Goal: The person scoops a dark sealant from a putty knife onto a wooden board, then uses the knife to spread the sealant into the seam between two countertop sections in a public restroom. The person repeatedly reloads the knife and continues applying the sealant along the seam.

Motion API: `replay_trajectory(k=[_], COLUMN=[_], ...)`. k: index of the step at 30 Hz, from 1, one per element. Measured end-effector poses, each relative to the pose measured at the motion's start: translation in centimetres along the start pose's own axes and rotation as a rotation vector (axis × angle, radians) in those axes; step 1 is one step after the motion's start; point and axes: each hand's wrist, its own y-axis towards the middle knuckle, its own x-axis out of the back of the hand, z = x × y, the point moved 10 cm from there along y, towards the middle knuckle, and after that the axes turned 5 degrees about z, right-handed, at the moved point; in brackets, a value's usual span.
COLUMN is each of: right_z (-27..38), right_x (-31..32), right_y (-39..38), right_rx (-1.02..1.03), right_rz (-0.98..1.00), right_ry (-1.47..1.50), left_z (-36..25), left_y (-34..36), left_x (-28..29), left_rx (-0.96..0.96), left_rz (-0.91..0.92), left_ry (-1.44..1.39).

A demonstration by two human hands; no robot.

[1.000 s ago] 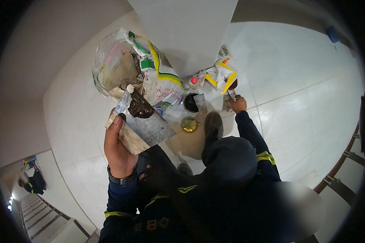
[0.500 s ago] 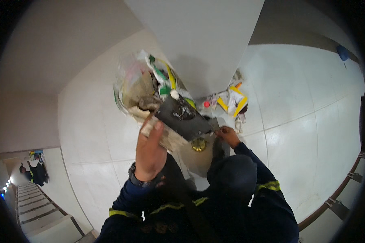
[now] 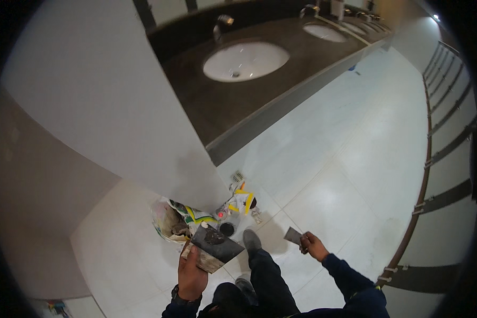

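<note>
separately, hands (image 3: 192,277) (image 3: 316,247) hold plate (image 3: 226,249) and blade (image 3: 293,236)

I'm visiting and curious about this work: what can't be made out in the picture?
Head view, all:
- Left hand: most fingers hidden behind the grey plate it holds.
- Flat blade: gripped end covered by the right hand.
- Bag: contents too small to identify.
- Left sleeve: cut off by lower edge.

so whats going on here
A person holds a flat gray plate with a dark smear on it in the left hand. The right hand grips a small flat gray piece, apart from the plate. A stuffed sack sits on the tiled floor, and a brown counter with sinks stands beyond.
</note>
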Motion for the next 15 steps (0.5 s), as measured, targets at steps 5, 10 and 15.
replay_trajectory(k=[5, 10, 15], right_z=[7.4, 13.9, 22.4], right_x=[0.4, 0.1, 4.9], right_y=[-19.6, -31.1, -36.5], right_rx=[-0.034, 0.052, 0.226], right_rz=[-0.182, -0.157, -0.051], right_ry=[0.428, 0.634, 0.670], left_z=[-8.8, -14.1, -15.7], left_y=[-7.6, -12.5, -16.7], left_x=[-8.9, -17.8, -29.6], left_rx=[0.045, 0.013, -0.069], left_rz=[0.176, 0.259, 0.346], left_ry=[-0.145, -0.172, -0.308])
